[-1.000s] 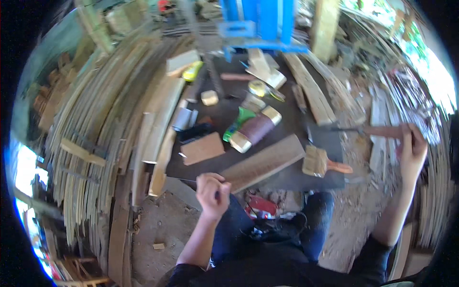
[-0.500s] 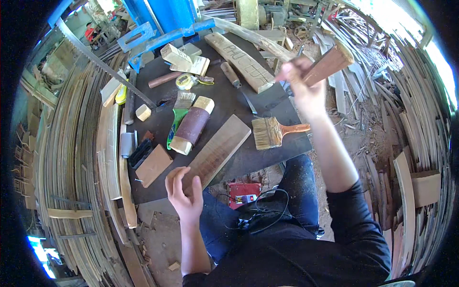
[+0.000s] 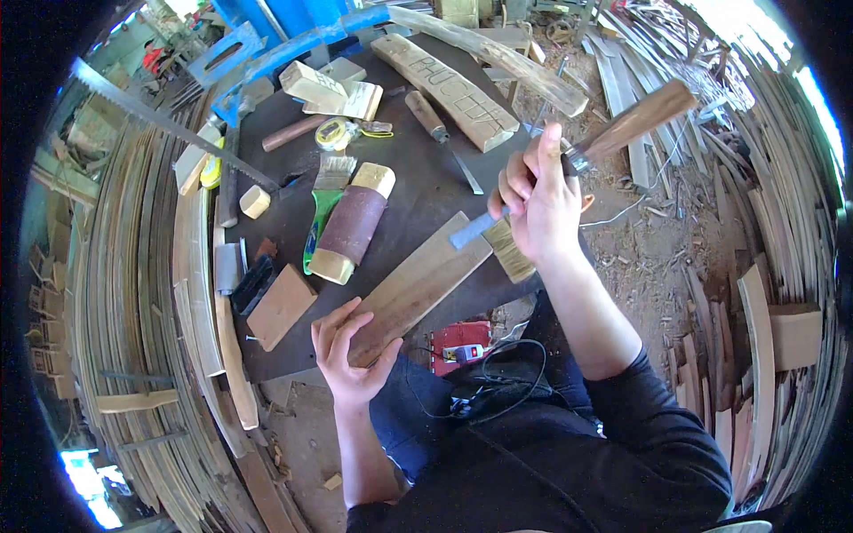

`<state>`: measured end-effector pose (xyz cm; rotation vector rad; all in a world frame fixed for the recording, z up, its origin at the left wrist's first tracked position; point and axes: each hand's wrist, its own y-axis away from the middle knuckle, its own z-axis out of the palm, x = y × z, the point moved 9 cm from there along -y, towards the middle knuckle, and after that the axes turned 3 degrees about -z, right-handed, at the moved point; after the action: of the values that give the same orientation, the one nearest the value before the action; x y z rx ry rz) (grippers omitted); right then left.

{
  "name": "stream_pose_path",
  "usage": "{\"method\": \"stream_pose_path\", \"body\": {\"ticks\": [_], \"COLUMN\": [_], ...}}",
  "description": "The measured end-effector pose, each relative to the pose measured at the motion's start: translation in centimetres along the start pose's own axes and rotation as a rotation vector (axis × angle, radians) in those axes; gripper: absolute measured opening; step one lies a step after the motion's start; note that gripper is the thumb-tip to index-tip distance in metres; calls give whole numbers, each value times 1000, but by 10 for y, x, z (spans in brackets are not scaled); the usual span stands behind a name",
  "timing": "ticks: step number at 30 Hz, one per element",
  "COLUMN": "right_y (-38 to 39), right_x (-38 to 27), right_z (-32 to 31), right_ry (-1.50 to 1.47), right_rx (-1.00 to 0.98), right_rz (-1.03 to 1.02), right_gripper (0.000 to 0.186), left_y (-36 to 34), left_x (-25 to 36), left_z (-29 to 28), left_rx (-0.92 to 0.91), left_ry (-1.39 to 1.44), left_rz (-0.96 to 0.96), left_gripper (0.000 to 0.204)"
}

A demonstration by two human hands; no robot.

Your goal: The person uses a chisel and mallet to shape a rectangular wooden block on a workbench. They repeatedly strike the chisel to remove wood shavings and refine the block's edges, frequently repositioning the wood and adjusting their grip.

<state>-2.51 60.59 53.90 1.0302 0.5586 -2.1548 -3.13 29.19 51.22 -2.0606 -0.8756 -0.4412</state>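
Note:
My right hand (image 3: 544,200) is closed round a chisel, whose dark wooden handle (image 3: 635,124) sticks out up and to the right. Its flat grey blade (image 3: 475,229) points down-left, over the far end of a wooden board (image 3: 418,289); whether it touches cannot be told. At the board's near end, my left hand (image 3: 351,351) grips it, thumb on one edge and fingers across the other. A wide paintbrush (image 3: 511,253) lies behind my right hand, its handle mostly hidden. Left of the board are a sandpaper-wrapped block (image 3: 355,222) and a green-handled brush (image 3: 327,209).
The dark table (image 3: 293,209) also carries a second chisel (image 3: 435,124), a tape measure (image 3: 334,134), a carved wooden plank (image 3: 449,89), a saw (image 3: 169,124) and a small brown wood piece (image 3: 282,306). Stacked wood strips (image 3: 133,266) line the left side. A red box (image 3: 449,346) sits below the table edge.
My right hand has come down and left with the chisel, bringing its blade over the board. My left hand has closed on the board's near end, and the board has shifted slightly right.

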Motion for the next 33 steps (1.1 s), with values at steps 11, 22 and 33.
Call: {"method": "stream_pose_path", "body": {"ticks": [11,22,33], "right_y": [-9,-13,-9], "right_x": [4,9,19], "right_z": [-42,-45,-43], "right_ry": [-186,-167,-173], "right_rx": [66,190,97], "right_rz": [78,56,61], "right_gripper": [48,57,55], "left_y": [2,2,2], "left_x": [-2,-4,-5], "left_z": [2,3,4], "left_rx": [14,-31,-49], "left_ry": [20,-13,-22], "left_rz": [-8,7,-6], "left_gripper": [46,46,48]}}
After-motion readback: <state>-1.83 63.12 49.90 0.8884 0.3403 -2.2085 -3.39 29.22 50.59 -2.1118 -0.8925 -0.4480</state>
